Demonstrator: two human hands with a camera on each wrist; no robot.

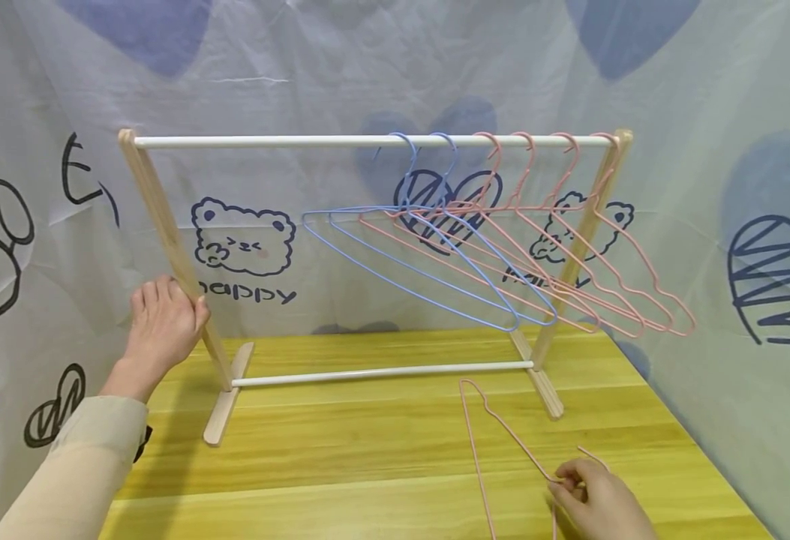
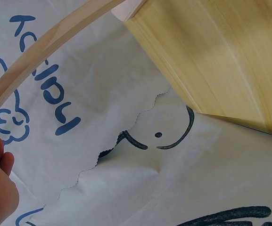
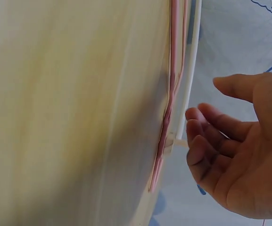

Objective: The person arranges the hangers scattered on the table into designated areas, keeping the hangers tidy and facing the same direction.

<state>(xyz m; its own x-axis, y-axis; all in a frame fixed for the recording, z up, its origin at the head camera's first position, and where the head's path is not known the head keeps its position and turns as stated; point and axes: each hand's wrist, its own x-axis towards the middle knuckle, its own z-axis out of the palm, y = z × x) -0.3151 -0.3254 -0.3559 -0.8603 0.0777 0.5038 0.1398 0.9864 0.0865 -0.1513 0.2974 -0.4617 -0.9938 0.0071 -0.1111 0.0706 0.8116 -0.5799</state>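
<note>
A wooden clothes rack stands on the table, and my left hand (image 1: 165,322) grips its left post (image 1: 165,217) partway up. In the left wrist view only part of that left hand shows at the left edge. A pink hanger (image 3: 166,120) lies flat on the table at the front right. My right hand (image 1: 600,495) is just over it near the hook. The right wrist view has the right thumb apart from the loosely bent fingers (image 3: 204,157), with nothing pinched between them. Part of the hanger runs out of the head view's lower edge.
On the rack's white top rail (image 1: 266,141) hang two blue hangers (image 1: 395,300) and several pink hangers (image 1: 644,262), grouped toward the right. A white lower bar (image 1: 381,373) joins the rack's feet. Printed cloth (image 1: 340,75) surrounds the yellow wood-grain table (image 1: 340,465).
</note>
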